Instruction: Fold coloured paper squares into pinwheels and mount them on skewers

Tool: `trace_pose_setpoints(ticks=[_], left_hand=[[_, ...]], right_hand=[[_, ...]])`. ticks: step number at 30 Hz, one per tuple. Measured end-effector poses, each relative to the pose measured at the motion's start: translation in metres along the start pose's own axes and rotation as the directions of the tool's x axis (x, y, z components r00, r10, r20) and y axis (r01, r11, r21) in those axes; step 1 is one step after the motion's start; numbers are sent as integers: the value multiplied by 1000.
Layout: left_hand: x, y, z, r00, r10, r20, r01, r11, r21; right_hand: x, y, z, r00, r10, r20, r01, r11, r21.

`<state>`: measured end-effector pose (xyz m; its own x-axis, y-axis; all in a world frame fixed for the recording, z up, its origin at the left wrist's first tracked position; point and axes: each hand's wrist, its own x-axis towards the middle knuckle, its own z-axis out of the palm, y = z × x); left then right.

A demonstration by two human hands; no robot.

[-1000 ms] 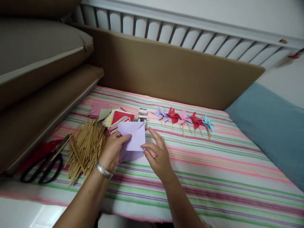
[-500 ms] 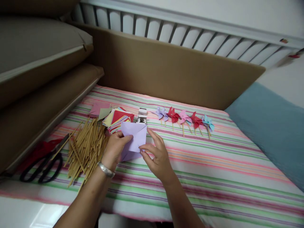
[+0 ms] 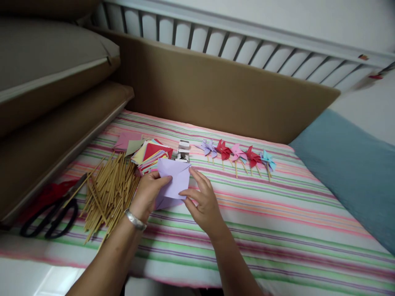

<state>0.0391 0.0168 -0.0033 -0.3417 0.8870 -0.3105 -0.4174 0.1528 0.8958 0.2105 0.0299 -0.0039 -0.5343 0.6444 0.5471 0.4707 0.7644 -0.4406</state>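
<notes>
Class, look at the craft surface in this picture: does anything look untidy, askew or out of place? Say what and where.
The wooden sticks lie in a loose, crisscrossed heap left of the left hand, some splayed outward. The coloured paper stack is fanned askew. The five pinwheels sit in a neat row. Nothing looks torn or spilled.

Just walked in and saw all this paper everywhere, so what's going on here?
A person is folding a lilac paper square over a striped cloth, the left hand gripping its near-left edge and the right hand pinching its right corner. Left of it lie a heap of thin wooden sticks and black-handled scissors. Behind are a stack of coloured paper and five finished paper pinwheels in a row.
</notes>
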Motion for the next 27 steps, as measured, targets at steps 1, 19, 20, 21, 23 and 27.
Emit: trace_pose_setpoints(ticks=[1,19,20,21,23,27], left_hand=[[0,0,0,1000,2,-1,-2,1000,8],[-6,-2,5,997,-25,72,20,998,62],[-7,-2,7,994,-32,100,24,997,77],[-8,-3,8,992,-42,123,31,995,94],[-10,-5,11,984,-81,160,63,991,118],[-10,-9,12,962,-153,225,126,984,128]], right_hand=[[0,-1,0,1000,0,-2,0,1000,0],[2,-2,1,996,23,-90,-23,1000,-3],[2,-2,1,994,33,-106,-34,999,1],[3,-2,1,992,46,-117,-45,999,6],[3,-1,2,990,71,-123,-69,997,23],[3,4,3,987,130,-99,-124,990,65]])
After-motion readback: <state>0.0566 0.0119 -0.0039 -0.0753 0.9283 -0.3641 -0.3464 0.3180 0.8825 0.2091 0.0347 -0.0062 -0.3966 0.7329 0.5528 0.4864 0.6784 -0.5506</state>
